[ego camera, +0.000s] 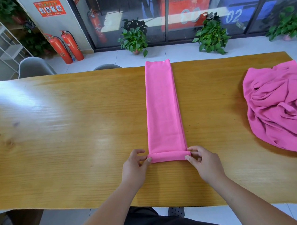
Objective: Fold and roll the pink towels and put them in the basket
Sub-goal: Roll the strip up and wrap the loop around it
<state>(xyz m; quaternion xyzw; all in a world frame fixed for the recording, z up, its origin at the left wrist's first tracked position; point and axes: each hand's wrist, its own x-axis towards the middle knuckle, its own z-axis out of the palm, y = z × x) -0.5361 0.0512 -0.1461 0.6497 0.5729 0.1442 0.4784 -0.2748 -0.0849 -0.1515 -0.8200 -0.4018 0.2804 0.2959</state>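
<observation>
A yellow wooden worktop (pixel 66 136) bears a crumpled heap of pink towels (pixel 282 109) at 3 o'clock and a narrow folded pink towel (pixel 162 107) running centre to 12. The left hand (pixel 134 168) and right hand (pixel 206 163) pinch its rolled near end, fingers (pixel 148 160) curled. The cloth looks soft and limp, best gripped there. A glass door (pixel 253 6) at 1 o'clock reads "02".

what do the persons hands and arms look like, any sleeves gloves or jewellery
The left hand and right hand are bare: no gloves, rings, watch or bracelet show. The left forearm and right forearm are bare too, no sleeve in view. Dark clothing shows below.
</observation>
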